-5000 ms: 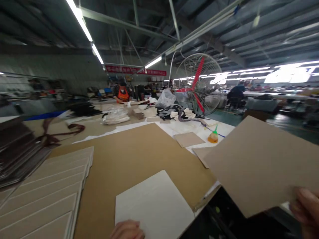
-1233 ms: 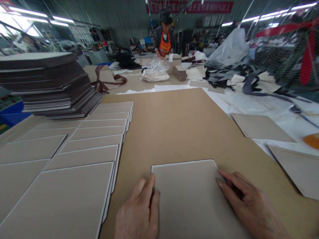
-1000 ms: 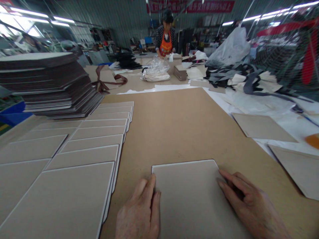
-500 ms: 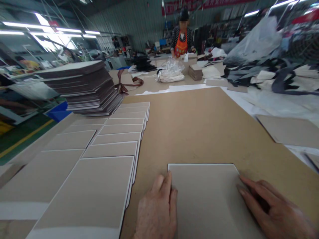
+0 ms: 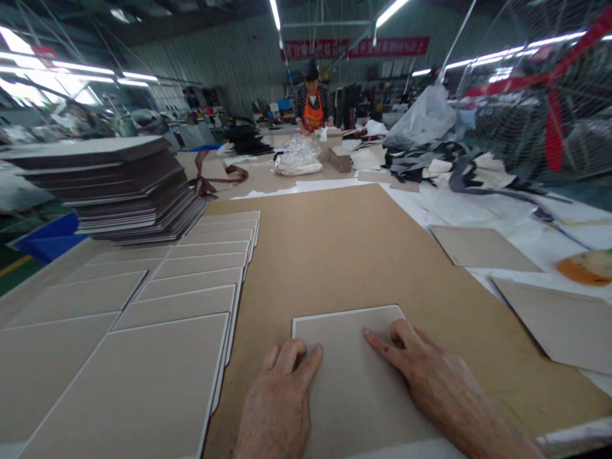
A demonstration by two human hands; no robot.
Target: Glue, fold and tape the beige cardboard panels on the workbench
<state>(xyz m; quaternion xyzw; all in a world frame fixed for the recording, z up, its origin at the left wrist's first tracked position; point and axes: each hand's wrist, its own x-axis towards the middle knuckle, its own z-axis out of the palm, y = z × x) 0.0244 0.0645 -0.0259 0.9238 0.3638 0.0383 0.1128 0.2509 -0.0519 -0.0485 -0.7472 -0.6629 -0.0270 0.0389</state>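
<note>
A flat beige panel (image 5: 354, 376) with a pale border and thin dark edge lies on the brown board in front of me. My left hand (image 5: 282, 389) holds its left edge, with the thumb on the top face and the other fingers bent at the edge. At the far right corner my right hand (image 5: 415, 357) grips the panel, its thumb stretched over the top face and its fingers curled beside the edge. That corner is partly hidden by the hand. To the left, similar beige panels (image 5: 157, 382) lie overlapped in two rows.
A tall stack of dark-edged panels (image 5: 129, 191) stands at the far left. Two loose beige sheets (image 5: 482, 247) lie at right, near an orange item (image 5: 588, 266). Dark scraps (image 5: 425, 167) and a clear plastic bag (image 5: 299, 156) lie beyond. A person (image 5: 313, 105) in an orange apron stands across.
My view has turned to the right, so the scene sits further left. Both thumbs now rest on the panel's top face, and my right hand has come further over its far right corner.
</note>
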